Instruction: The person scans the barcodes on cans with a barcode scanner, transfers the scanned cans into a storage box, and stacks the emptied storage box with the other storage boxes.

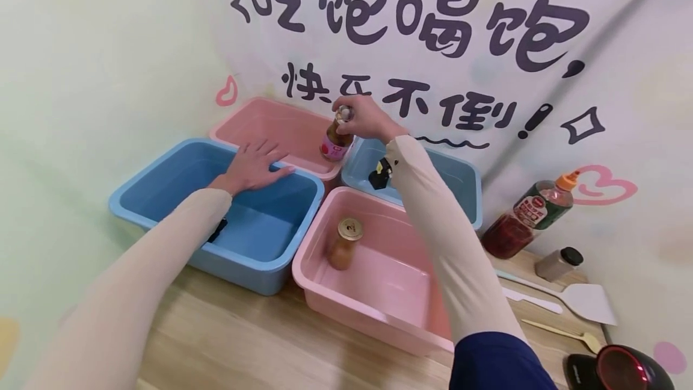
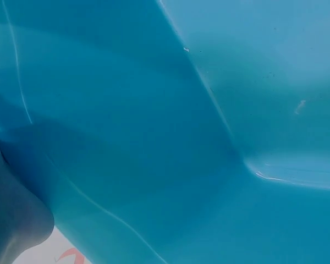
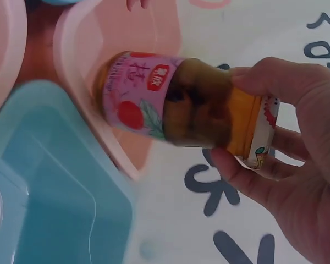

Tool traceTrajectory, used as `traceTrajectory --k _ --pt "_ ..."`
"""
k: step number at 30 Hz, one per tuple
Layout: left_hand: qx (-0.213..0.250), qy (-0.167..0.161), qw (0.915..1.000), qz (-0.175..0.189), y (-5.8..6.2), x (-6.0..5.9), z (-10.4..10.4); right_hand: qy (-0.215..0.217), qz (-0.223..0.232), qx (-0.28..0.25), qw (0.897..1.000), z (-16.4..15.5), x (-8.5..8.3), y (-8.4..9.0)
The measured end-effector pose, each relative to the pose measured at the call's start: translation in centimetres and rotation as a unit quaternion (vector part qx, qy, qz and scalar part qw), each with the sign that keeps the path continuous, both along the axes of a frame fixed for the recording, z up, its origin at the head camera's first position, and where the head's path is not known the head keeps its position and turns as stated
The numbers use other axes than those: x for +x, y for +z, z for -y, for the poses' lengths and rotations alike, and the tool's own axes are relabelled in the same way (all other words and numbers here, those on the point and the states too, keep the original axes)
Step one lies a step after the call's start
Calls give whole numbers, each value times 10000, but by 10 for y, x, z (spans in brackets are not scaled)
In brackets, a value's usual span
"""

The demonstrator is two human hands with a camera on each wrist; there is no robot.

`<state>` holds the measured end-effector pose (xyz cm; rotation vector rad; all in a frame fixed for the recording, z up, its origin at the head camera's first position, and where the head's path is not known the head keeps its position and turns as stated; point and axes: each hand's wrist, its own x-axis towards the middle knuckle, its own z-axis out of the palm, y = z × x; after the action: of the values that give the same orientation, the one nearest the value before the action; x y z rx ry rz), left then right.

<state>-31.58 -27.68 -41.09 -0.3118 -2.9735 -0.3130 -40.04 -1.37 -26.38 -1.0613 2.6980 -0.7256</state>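
Note:
My right hand (image 1: 365, 118) grips a glass jar (image 1: 334, 148) near its lid, thumb and fingers round the top. The jar hangs over the right end of the far pink basin (image 1: 271, 114). In the right wrist view the jar (image 3: 140, 99) shows a pink label with a red fruit, dark pieces in amber liquid and a pale printed lid. My left hand (image 1: 251, 166) spreads its fingers, holding nothing, over the far rim of the left blue basin (image 1: 254, 265). The left wrist view shows mostly that basin's inside (image 2: 132, 121).
A jar with a gold lid (image 1: 346, 244) stands in the near pink basin (image 1: 373, 324). Behind it is a second blue basin (image 1: 455, 167). On the table at right are a sauce bottle (image 1: 527, 215), a small black-capped jar (image 1: 559, 263), a white spatula (image 1: 590, 303) and other utensils.

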Motion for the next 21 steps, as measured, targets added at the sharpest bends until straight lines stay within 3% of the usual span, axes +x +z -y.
traceTrajectory --k 4,15,21 --pt "-8 35 9999 103 0 0 0 10 24 -103 9999 14 -3 -14" --pt "2 79 10000 29 0 2 0 491 -57 314 9983 42 -10 -73" --pt "35 60 9999 -89 -3 0 1 571 410 169 9974 48 -4 -92"
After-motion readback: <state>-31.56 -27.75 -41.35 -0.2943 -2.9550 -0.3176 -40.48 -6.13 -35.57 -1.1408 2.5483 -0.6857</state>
